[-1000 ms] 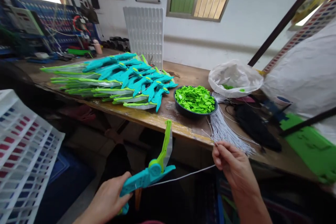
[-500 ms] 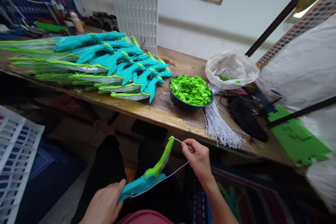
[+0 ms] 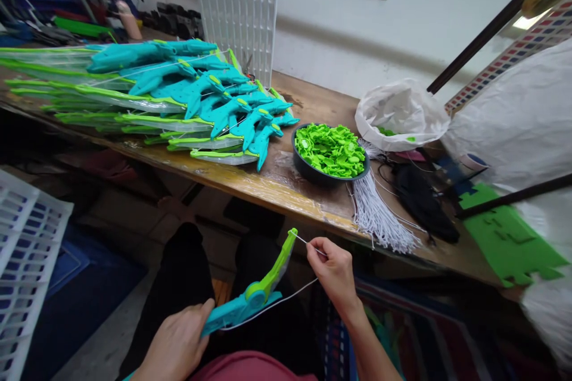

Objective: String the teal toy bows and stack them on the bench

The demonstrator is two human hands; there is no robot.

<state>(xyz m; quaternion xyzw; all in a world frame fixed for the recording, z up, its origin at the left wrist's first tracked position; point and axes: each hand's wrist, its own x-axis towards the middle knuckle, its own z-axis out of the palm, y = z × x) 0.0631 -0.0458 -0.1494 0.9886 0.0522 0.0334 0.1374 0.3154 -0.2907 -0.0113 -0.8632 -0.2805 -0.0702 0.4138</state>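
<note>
My left hand point(image 3: 179, 336) is closed around the teal body of a plastic toy bow point(image 3: 236, 314), held above my lap. The bow's lime green limb point(image 3: 281, 262) slants up and to the right. A white string point(image 3: 300, 239) runs from the tip of this limb to my right hand point(image 3: 333, 271), which pinches it between thumb and fingertips. More of the same string loops from below the right hand back to the teal body. The bow's lower end is hidden behind my left hand.
Toy bows point(image 3: 214, 101) lie piled on the wooden table point(image 3: 214, 181). A dark bowl point(image 3: 313, 175) of green plastic pieces point(image 3: 330, 149) stands beside a bundle of white strings point(image 3: 379, 214). Behind sits a white bag point(image 3: 397, 125); a white plastic crate point(image 3: 27, 262) is at left.
Both hands keep their grips, and the bow and taut string hold nearly the same pose. The view has shifted slightly.
</note>
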